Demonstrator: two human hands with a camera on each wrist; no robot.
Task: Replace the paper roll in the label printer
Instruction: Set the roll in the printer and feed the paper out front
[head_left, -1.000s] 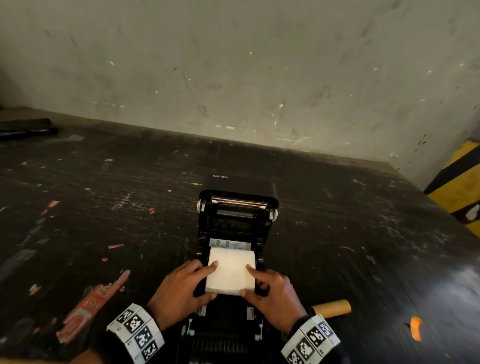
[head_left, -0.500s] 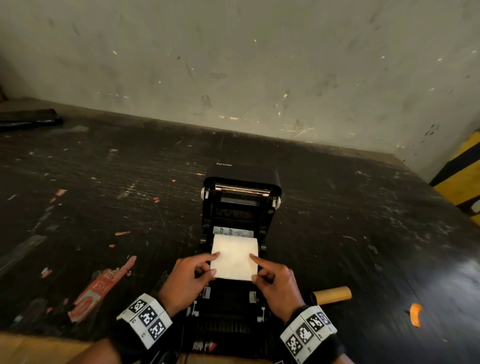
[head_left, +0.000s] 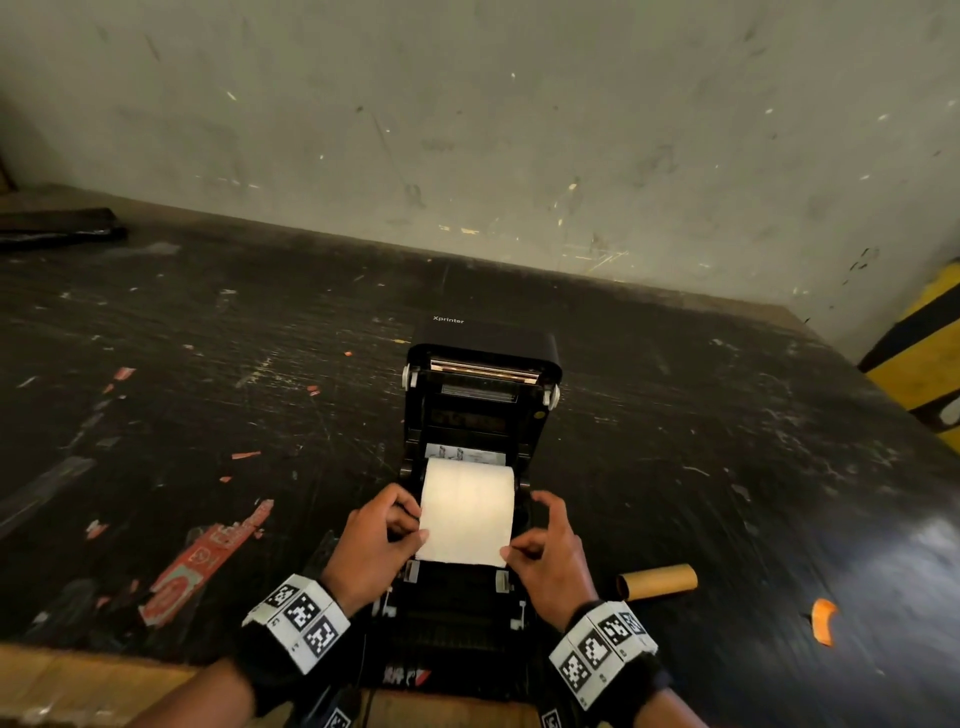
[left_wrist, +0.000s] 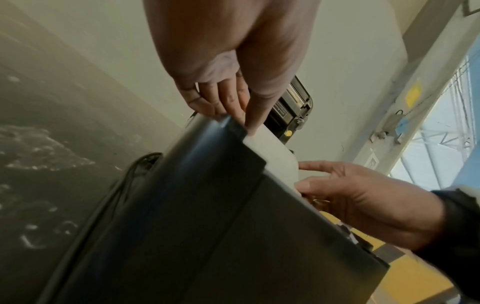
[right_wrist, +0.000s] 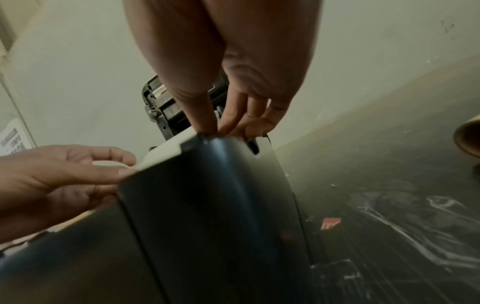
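— Item one?
— Label paper roll (head_left: 467, 488), seated in the open Xprinter label printer (head_left: 480, 358); free end drawn toward the front.
— Handling?
— Thin, light and limp, I'd judge; creases easily. Take it by the leading corners.
— Hands?
— Left hand (head_left: 376, 540) pinches the near-left corner, right hand (head_left: 550, 558) the near-right.
— Surroundings?
— Bare cardboard core (head_left: 657, 581) lying right of the printer, scuffed black table (head_left: 208, 389).

You have a label printer (head_left: 480, 395) of black plastic, smooth with a dull sheen, and a matt white paper roll (head_left: 466, 512) in it. At four o'clock from it lies a matt brown cardboard core (head_left: 657, 581). The table (head_left: 208, 364) is black, scuffed and scratched, glossy at its right end.
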